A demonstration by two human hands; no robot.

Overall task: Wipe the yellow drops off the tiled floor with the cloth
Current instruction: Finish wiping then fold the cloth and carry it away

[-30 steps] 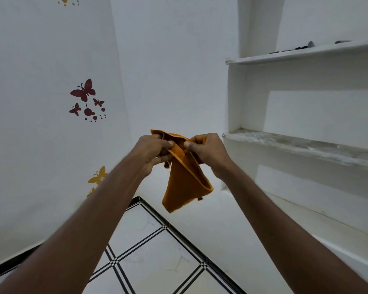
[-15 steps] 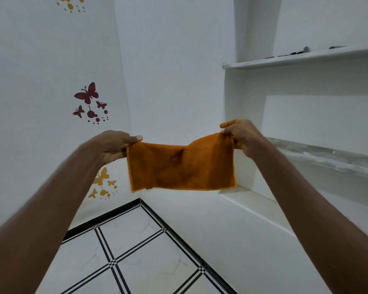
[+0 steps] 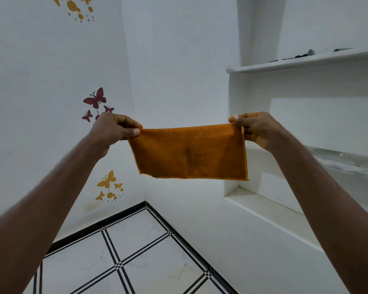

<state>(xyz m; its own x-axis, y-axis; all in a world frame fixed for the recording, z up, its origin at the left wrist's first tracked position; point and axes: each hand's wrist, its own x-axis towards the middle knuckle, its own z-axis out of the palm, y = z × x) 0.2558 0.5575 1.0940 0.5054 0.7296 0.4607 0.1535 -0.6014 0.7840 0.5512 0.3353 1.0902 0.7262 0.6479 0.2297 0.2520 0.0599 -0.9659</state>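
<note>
now pulled taut, cloth (image 3: 189,152) pinched by left hand (image 3: 113,129) and right hand (image 3: 257,128).

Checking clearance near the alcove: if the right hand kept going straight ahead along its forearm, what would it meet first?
Probably the white wall behind the stretched cloth. The right hand looks clear of the shelf on its right, though depth is unclear.

Dark red butterfly decals (image 3: 95,100) sit just above the left hand (image 3: 113,128), yellow ones (image 3: 107,180) below it, while white shelves (image 3: 302,61) with small dark items (image 3: 302,56) rise beyond the right hand (image 3: 255,128).
</note>
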